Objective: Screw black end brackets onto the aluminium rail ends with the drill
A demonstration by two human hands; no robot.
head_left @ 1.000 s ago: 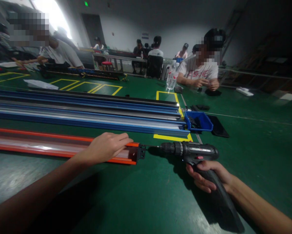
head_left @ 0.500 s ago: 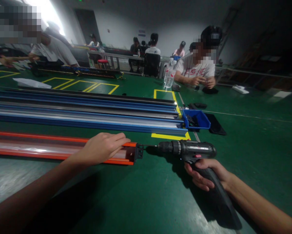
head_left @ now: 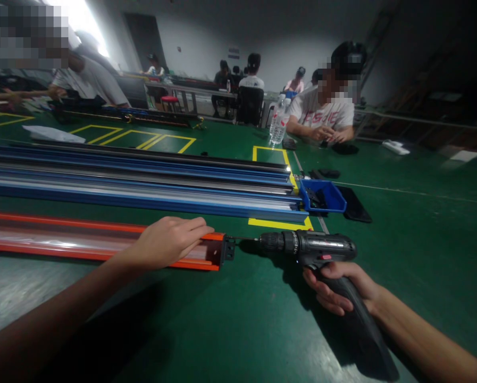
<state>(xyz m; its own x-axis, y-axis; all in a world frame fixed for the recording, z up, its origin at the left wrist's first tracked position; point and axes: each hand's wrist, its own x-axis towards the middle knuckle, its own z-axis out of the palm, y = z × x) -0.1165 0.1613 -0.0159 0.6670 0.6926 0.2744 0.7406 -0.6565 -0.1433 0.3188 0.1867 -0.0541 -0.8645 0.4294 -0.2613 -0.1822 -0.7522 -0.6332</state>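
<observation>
An orange-edged channel point(head_left: 78, 247) lies across the green table, with a black end piece point(head_left: 228, 250) on its right end. My left hand point(head_left: 172, 242) is wrapped over the channel near that end, its fingers on the far orange rail. To the right, my right hand point(head_left: 337, 290) grips a black power drill point(head_left: 321, 246) by its handle. The drill points left, and its thin bit point(head_left: 244, 239) reaches the upper part of the black end piece. Whether the tip sits in a screw is too small to tell.
Beyond the channel lie long blue and black profiles point(head_left: 142, 183), then a blue bin point(head_left: 324, 197) of small dark parts and a flat black object point(head_left: 353, 204). Bottles point(head_left: 278, 122) stand farther back. People sit across the table, one with hands point(head_left: 329, 134) together.
The view has shifted very slightly. My hands, the channel and the drill hold nearly the same places. Across the table, a person's hands have moved closer together.
</observation>
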